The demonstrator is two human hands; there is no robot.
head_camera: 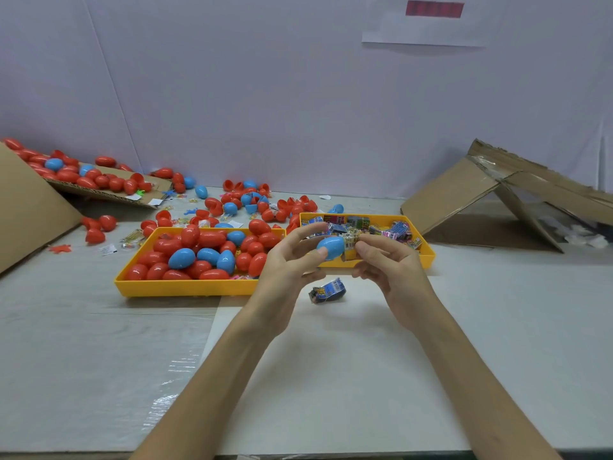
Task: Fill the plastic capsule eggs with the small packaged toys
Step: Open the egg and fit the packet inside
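Pale wall point(232, 94), grey table point(99, 360), hands raised! The left hand point(292, 260) pinches a blue egg point(331, 247). The right hand point(388, 270) curls at its other end, grip unclear. Twist too hard and a half could fly. The toy tray point(428, 257) rim sits just beyond the knuckles, and a toy packet point(326, 291) lies just below. The open room is back toward the wrists.

The table point(99, 360) holds an egg tray point(185, 288), a toy tray point(428, 257), a wrapped toy point(327, 291), loose eggs point(107, 222) and cardboard point(454, 194).
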